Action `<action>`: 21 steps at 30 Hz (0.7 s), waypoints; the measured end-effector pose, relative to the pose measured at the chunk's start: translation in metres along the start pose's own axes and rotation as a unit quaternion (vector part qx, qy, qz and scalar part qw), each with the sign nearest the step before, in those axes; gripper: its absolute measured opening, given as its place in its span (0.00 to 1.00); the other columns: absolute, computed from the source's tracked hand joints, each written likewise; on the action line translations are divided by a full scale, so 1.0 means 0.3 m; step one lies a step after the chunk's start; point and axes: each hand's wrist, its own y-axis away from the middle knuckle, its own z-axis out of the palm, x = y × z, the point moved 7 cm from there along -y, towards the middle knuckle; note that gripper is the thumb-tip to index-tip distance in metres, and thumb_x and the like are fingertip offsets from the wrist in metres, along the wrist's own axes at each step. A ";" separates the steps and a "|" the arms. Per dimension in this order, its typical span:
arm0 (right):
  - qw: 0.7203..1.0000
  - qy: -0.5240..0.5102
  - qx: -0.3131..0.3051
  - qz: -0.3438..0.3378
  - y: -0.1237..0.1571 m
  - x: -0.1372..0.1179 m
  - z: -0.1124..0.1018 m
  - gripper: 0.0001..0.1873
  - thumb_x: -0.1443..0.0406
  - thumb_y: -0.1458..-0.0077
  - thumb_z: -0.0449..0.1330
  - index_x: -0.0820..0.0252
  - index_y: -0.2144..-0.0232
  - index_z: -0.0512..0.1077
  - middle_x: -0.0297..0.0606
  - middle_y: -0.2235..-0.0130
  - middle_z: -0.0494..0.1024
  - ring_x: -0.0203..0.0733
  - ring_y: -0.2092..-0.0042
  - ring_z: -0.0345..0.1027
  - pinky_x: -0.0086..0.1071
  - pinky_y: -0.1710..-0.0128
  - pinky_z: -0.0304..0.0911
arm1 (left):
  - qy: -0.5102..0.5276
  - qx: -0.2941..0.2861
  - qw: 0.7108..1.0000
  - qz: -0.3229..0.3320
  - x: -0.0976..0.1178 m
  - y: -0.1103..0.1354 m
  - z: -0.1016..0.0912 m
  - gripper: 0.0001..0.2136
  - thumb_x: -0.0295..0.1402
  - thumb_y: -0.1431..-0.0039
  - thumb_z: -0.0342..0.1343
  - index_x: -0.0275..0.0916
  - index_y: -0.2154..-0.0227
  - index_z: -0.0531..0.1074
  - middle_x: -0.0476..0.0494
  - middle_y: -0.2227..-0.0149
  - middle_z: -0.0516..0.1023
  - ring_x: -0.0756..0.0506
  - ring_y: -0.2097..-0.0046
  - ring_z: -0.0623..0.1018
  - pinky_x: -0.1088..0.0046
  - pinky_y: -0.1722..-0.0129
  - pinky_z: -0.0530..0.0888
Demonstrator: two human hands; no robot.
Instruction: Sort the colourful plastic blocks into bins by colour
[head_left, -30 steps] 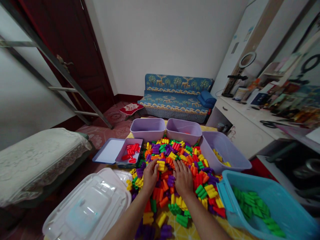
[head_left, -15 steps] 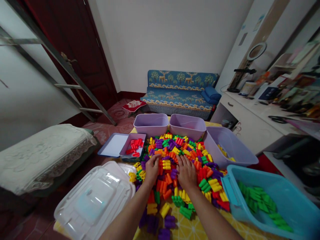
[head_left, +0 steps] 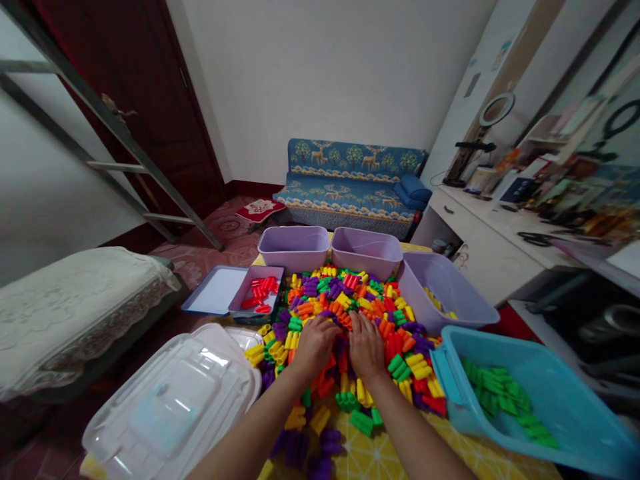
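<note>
A heap of coloured plastic blocks in red, orange, yellow, green and purple covers a yellow-clothed table. Both my hands rest on the near middle of the heap, side by side. My left hand has its fingers curled down into the blocks, and what they close on is hidden. My right hand lies flat on the blocks with its fingers stretched forward.
Two purple bins stand behind the heap; a third at the right holds yellow blocks. At the near right, green blocks lie in a blue bin. Left: a small tray of red blocks, its lid, a clear container lid.
My left hand has slid right and curled over the spot where a yellow block lay between the hands. My right hand has stayed flat. The view has shifted slightly.
</note>
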 end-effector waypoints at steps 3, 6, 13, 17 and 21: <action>1.000 0.003 0.001 -0.007 -0.001 -0.002 0.002 0.25 0.69 0.38 0.45 0.63 0.40 0.61 0.45 0.40 0.67 0.46 0.37 0.55 0.42 0.39 0.49 | -0.044 -0.053 0.998 0.011 0.031 -0.027 0.026 0.12 0.29 0.40 0.49 0.45 0.61 0.78 0.42 0.62 0.80 0.40 0.56 0.72 0.60 0.54 0.69; 1.000 0.011 0.003 -0.012 -0.001 -0.005 -0.004 0.25 0.70 0.39 0.45 0.64 0.41 0.62 0.44 0.40 0.68 0.47 0.38 0.56 0.42 0.39 0.50 | -0.086 -0.092 0.992 0.008 0.057 -0.048 0.038 0.11 0.28 0.41 0.50 0.43 0.65 0.78 0.40 0.65 0.79 0.39 0.57 0.71 0.60 0.56 0.69; 1.000 0.002 -0.005 -0.018 -0.001 -0.008 -0.021 0.25 0.70 0.40 0.46 0.64 0.41 0.63 0.45 0.40 0.68 0.48 0.38 0.56 0.43 0.39 0.50 | -0.123 -0.139 0.982 -0.024 0.072 -0.069 0.062 0.10 0.23 0.45 0.52 0.37 0.68 0.78 0.33 0.66 0.77 0.38 0.58 0.73 0.63 0.61 0.71; 1.000 0.004 0.000 -0.022 0.000 -0.004 -0.019 0.25 0.70 0.40 0.45 0.63 0.41 0.63 0.44 0.40 0.68 0.48 0.38 0.55 0.43 0.39 0.49 | -0.073 -0.111 0.989 -0.064 0.035 -0.061 0.042 0.10 0.24 0.44 0.52 0.39 0.66 0.78 0.37 0.67 0.78 0.40 0.60 0.75 0.66 0.61 0.72; 1.000 0.008 0.012 -0.021 0.001 -0.002 -0.014 0.27 0.71 0.42 0.47 0.63 0.41 0.63 0.44 0.40 0.68 0.47 0.37 0.55 0.42 0.38 0.48 | 0.176 0.055 0.967 -0.175 -0.061 -0.016 -0.062 0.10 0.31 0.41 0.54 0.42 0.59 0.78 0.42 0.62 0.80 0.44 0.61 0.78 0.69 0.60 0.73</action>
